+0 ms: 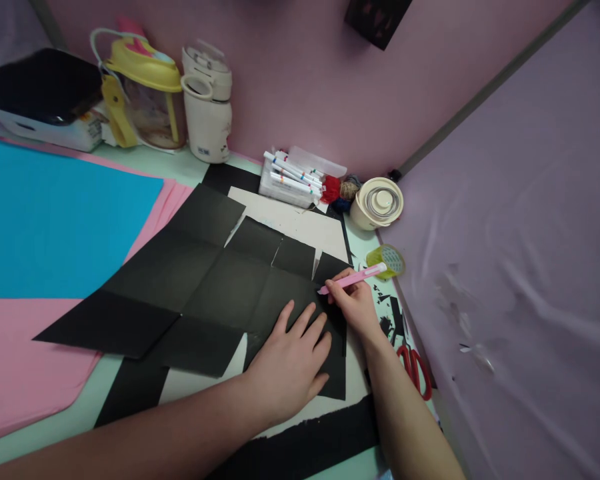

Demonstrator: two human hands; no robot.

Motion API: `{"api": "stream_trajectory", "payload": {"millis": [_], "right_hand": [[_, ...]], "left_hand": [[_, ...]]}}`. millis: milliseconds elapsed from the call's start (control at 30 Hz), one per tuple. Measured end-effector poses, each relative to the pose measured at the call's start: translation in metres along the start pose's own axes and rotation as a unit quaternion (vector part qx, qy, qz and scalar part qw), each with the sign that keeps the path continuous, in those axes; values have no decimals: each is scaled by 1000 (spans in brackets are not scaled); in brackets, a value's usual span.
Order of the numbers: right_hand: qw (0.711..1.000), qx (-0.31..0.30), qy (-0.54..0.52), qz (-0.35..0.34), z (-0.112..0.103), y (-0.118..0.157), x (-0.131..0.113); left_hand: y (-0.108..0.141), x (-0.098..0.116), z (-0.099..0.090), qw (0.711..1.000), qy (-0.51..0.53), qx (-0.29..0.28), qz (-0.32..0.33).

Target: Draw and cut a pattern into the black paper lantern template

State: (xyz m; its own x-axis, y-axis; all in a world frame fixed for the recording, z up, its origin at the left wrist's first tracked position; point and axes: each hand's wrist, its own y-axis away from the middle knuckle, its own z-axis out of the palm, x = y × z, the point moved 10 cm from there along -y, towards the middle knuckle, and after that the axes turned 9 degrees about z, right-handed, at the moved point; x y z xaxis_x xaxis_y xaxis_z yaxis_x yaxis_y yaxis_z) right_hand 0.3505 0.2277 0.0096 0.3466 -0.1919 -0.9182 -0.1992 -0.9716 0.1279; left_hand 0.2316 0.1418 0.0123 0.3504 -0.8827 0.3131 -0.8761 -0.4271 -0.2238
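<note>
A large sheet of black card (230,287), creased into panels and slit along its far and near edges, lies across the table. My left hand (290,360) rests flat on its right part with the fingers spread. Just beyond it, my right hand (353,303) grips a slim pink craft knife (355,278), whose tip touches the card near a crease at the right. Beneath the card lies a pale board (300,223), partly hidden, along with more black paper (310,443) near the front.
Red-handled scissors (414,370), black scraps and a roll of tape (386,260) lie right. Behind are a lidded cream pot (377,203), yarn (331,190), a marker box (290,183), a white bottle (207,110) and a yellow-lidded cup (153,100). Blue paper (65,223) lies left.
</note>
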Motion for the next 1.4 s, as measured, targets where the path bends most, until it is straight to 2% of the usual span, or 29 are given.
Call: {"api": "stream_trajectory", "payload": {"millis": [800,1400], "right_hand": [[1000,-15,-3,19,7,-4,7],[1000,3,-9,24,5,-5,5]], "left_hand": [[0,0,0,1000,-13,7,1],[0,0,1,1000,3,-6,-1]]}}
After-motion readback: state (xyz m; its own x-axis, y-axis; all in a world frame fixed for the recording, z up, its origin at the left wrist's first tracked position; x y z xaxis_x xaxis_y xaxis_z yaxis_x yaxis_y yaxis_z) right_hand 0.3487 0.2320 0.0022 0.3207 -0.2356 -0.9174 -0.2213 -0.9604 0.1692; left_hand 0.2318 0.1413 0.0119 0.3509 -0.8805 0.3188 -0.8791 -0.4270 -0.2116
